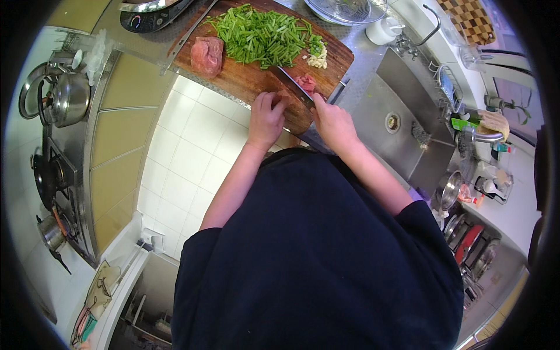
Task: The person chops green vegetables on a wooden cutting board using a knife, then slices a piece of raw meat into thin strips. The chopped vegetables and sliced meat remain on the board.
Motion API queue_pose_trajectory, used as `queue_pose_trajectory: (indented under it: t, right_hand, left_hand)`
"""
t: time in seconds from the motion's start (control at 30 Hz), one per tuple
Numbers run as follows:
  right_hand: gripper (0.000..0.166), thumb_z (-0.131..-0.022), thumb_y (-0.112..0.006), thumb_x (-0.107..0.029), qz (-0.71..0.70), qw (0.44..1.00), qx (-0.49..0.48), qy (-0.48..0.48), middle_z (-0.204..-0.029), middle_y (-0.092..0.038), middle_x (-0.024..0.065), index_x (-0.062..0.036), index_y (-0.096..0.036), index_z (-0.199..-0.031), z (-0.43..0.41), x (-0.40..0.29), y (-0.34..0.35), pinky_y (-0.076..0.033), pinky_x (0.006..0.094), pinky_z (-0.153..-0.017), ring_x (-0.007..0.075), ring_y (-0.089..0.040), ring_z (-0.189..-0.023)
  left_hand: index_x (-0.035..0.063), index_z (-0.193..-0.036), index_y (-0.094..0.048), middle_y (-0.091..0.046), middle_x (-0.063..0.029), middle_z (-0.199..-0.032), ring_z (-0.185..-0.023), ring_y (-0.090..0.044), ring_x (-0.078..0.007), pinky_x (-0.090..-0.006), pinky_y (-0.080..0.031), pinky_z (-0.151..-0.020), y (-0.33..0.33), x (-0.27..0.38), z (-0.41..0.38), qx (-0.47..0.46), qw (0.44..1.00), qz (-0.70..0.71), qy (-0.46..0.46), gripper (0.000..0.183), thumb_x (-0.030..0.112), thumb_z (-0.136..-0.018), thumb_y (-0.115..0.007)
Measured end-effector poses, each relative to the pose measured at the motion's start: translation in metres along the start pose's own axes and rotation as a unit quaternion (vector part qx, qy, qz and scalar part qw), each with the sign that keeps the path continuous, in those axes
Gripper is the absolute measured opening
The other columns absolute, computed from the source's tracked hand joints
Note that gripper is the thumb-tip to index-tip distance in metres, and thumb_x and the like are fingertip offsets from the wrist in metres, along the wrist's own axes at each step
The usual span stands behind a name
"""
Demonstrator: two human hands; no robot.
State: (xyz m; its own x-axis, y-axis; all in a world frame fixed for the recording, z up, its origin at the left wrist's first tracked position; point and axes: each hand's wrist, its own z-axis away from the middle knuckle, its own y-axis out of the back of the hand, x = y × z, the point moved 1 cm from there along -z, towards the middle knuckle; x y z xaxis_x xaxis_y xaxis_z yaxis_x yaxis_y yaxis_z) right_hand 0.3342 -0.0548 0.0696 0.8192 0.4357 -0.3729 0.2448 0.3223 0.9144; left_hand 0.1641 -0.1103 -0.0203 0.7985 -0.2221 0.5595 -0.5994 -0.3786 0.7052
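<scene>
My right hand (334,122) grips a kitchen knife (291,83) by its handle end. The dark blade points up and left across a wooden cutting board (245,87). My left hand (266,118) is beside the blade at the board's near edge, its fingers curled over a small pinkish piece of meat (283,97), mostly hidden. Cut raw meat (306,82) lies just beyond the blade. A larger block of raw meat (207,57) rests on the board's left. Chopped green stalks (260,37) form a wide heap, with chopped garlic (318,60) to their right.
Right of the board is a steel sink (393,144) with a faucet (431,33). A white lidded jar (381,31) and a wire strainer (348,9) stand behind. A black kitchen scale (146,21) is at back left. Across the floor, a steel pot (72,98) stands by the stove (65,170).
</scene>
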Motion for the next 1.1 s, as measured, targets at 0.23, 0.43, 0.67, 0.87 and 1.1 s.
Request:
queue_pose_trajectory:
  t: [0.23, 0.43, 0.67, 0.87, 1.1]
  right_hand:
    - [0.026, -0.092, -0.058, -0.013, 0.0, 0.999, -0.03, 0.011, -0.072, -0.064, 0.0227, -0.0055, -0.048, -0.115, 0.011, 0.0, 0.0, -0.05, 0.0562, -0.061, 0.0451, -0.063, -0.07]
    - [0.023, -0.092, -0.057, -0.013, 0.003, 1.0, -0.021, 0.009, -0.074, -0.064, 0.0227, -0.0056, -0.048, -0.112, -0.007, -0.009, -0.025, -0.05, 0.0562, -0.061, 0.045, -0.063, -0.069]
    - [0.022, -0.093, -0.058, -0.015, -0.034, 0.999, 0.014, 0.008, -0.073, -0.064, 0.0238, -0.0062, -0.048, -0.111, -0.007, 0.0, -0.024, -0.049, 0.0567, -0.06, 0.0455, -0.063, -0.069]
    - [0.024, -0.092, -0.059, -0.013, 0.004, 0.999, -0.034, 0.009, -0.072, -0.064, 0.0234, -0.0052, -0.048, -0.111, 0.004, -0.011, -0.003, -0.049, 0.057, -0.061, 0.0455, -0.063, -0.07]
    - [0.019, -0.09, -0.053, -0.009, -0.007, 1.0, -0.017, 0.014, -0.071, -0.066, 0.0219, -0.004, -0.049, -0.108, -0.01, -0.016, -0.033, -0.053, 0.0544, -0.061, 0.0428, -0.066, -0.069]
  left_hand:
    - [0.0031, -0.104, -0.065, -0.058, -0.0163, -0.108, -0.103, -0.054, -0.0383, -0.0459, -0.048, -0.088, -0.003, -0.005, 0.003, 0.006, 0.998, 0.055, 0.008, 0.03, -0.001, -0.074, -0.065]
    - [0.0036, -0.104, -0.065, -0.059, -0.0157, -0.107, -0.102, -0.055, -0.0377, -0.0454, -0.048, -0.087, -0.004, -0.005, 0.001, 0.006, 0.998, 0.06, 0.012, 0.031, -0.002, -0.074, -0.065]
    - [0.0045, -0.105, -0.064, -0.058, -0.0141, -0.106, -0.1, -0.055, -0.0354, -0.0444, -0.049, -0.085, -0.006, -0.005, 0.005, 0.029, 0.998, 0.058, 0.013, 0.032, -0.001, -0.073, -0.064]
    - [0.0038, -0.107, -0.065, -0.059, -0.0152, -0.106, -0.099, -0.056, -0.0366, -0.0439, -0.05, -0.084, -0.008, -0.006, 0.009, 0.027, 0.998, 0.048, 0.032, 0.031, 0.0, -0.076, -0.068]
    - [0.0035, -0.103, -0.065, -0.06, -0.0145, -0.107, -0.099, -0.057, -0.0366, -0.0439, -0.049, -0.085, -0.008, -0.004, 0.01, 0.026, 0.998, 0.058, 0.027, 0.028, 0.0, -0.076, -0.068]
